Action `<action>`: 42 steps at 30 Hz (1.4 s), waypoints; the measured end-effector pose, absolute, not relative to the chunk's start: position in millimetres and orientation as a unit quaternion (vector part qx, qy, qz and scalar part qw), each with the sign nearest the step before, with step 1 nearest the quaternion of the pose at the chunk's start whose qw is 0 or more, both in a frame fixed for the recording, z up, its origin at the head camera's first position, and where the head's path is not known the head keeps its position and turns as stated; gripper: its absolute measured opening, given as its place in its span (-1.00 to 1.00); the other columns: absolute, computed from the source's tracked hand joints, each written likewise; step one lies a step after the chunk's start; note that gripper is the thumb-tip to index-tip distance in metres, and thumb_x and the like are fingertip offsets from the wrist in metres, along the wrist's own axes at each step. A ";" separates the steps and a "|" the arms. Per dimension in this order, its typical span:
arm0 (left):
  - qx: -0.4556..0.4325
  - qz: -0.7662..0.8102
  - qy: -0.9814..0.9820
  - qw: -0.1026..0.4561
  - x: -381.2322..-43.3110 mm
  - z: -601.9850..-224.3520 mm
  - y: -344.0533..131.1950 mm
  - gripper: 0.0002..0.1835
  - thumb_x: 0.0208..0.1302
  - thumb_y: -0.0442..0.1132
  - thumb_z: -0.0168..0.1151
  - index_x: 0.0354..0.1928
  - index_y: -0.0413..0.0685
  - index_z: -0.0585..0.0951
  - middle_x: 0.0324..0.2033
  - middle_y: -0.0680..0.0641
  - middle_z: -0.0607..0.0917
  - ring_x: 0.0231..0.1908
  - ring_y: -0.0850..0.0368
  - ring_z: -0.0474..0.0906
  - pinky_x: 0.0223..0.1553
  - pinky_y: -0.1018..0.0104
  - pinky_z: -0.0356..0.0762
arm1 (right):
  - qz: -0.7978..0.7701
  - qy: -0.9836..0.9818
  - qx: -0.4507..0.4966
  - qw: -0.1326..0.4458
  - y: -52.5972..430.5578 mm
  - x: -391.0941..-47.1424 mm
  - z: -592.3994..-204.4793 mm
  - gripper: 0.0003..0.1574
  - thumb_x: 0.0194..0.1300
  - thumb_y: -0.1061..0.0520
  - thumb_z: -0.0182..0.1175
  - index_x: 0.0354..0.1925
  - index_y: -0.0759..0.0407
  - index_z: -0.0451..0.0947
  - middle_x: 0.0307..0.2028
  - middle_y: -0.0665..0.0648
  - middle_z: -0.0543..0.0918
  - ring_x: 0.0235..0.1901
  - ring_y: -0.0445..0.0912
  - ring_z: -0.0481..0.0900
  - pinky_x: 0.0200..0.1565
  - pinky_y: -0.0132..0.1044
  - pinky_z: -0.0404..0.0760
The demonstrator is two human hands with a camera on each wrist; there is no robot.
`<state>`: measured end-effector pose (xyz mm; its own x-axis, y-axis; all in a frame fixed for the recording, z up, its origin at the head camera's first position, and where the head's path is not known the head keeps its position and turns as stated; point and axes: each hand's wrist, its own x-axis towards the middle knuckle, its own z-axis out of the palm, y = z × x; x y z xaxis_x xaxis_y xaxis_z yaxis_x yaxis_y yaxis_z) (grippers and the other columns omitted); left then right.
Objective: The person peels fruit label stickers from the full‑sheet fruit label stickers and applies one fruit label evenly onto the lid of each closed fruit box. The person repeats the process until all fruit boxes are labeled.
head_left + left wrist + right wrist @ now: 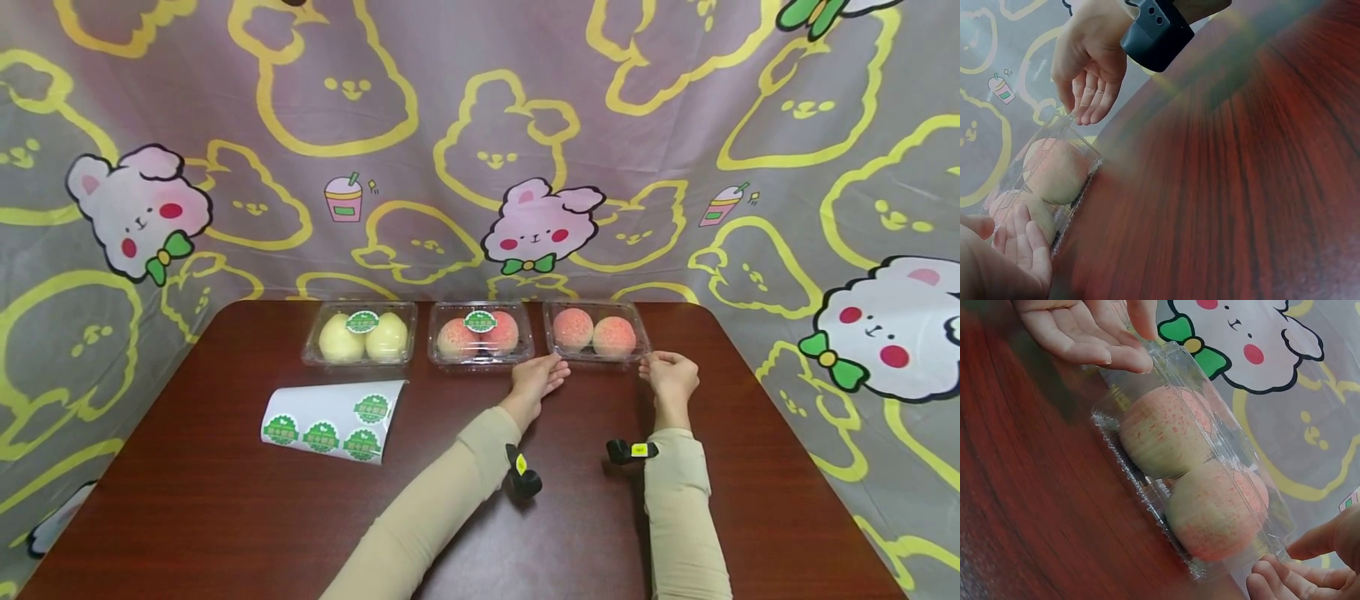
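A clear plastic clamshell box point(596, 354) with two pink-speckled peaches point(1169, 431) inside lies between my two hands at the back right of the table. My right hand point(672, 379) pinches its right end between thumb and fingers. At the other end, my left hand point(534, 385) holds the box edge between its thumb and fairly straight fingers point(1094, 337). The lid looks closed over the fruit, and no sticker shows on it.
Left of it stand a box of peaches point(480, 343) and a box of pale yellow fruit point(363, 337), each with a round green sticker. A curling white sheet of green stickers point(326, 417) lies on the brown table point(225, 517). Behind hangs a patterned curtain point(420, 167).
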<state>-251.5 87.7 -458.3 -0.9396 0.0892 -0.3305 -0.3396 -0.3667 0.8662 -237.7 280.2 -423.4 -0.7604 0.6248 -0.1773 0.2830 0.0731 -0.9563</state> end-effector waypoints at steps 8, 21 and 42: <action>-0.115 0.808 0.564 0.125 -246.9 -459.6 86.7 -0.71 0.32 -0.31 0.14 -0.04 -0.41 0.61 -0.25 -0.25 0.78 -0.51 0.35 0.62 -0.23 0.39 0.69 | 0.592 -0.729 -0.324 0.113 281.8 -235.2 -420.3 -0.65 0.32 0.26 0.11 0.01 0.47 0.49 -0.80 -0.22 0.48 -0.73 -0.38 0.56 -0.50 -0.44 0.66; -0.068 0.751 0.639 0.148 -236.8 -453.7 78.6 -0.75 0.29 -0.35 0.11 -0.12 -0.40 0.64 -0.33 -0.26 0.78 -0.59 0.39 0.57 -0.50 0.60 0.55 | 0.546 -0.780 -0.302 0.046 289.5 -222.5 -407.1 -0.57 0.34 0.26 0.04 0.05 0.59 0.44 -0.82 -0.19 0.48 -0.75 -0.33 0.58 -0.45 -0.33 0.70; 0.024 0.603 0.796 0.054 -237.6 -441.2 64.8 -0.75 0.29 -0.26 0.22 -0.26 -0.39 0.70 -0.42 -0.29 0.78 -0.38 -0.13 0.76 -0.53 0.58 0.53 | 0.466 -0.855 -0.208 0.091 303.8 -222.2 -414.5 -0.64 0.24 0.28 0.12 -0.04 0.52 0.54 -0.67 -0.16 0.65 -0.73 -0.48 0.51 -0.55 -0.52 0.59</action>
<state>-237.6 64.8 -441.2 -0.9930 0.1038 -0.0561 -0.0259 0.2717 0.9620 -222.2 303.8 -414.5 -0.8973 0.4397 -0.0379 0.2704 0.4800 -0.8345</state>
